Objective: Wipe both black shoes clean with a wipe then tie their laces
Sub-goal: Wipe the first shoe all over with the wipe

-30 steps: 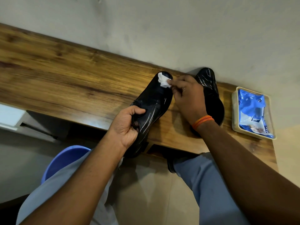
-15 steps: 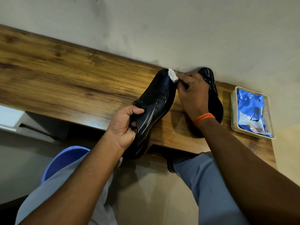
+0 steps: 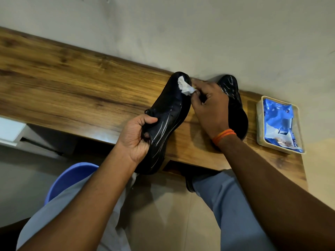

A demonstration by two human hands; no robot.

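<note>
Since the earlier frame, the wipe (image 3: pixel 185 87) has returned from the toe's edge onto the toe top of the held black shoe (image 3: pixel 166 113). Right hand (image 3: pixel 210 107) pinches the wipe; left hand (image 3: pixel 136 137) grips the shoe's collar, heel overhanging the table (image 3: pixel 72 91). Risk: wiping pressure may twist the shoe loose. Second shoe (image 3: pixel 233 98) stands beyond the right hand.

Even indoor light, glare streaks, wide-angle warp
</note>
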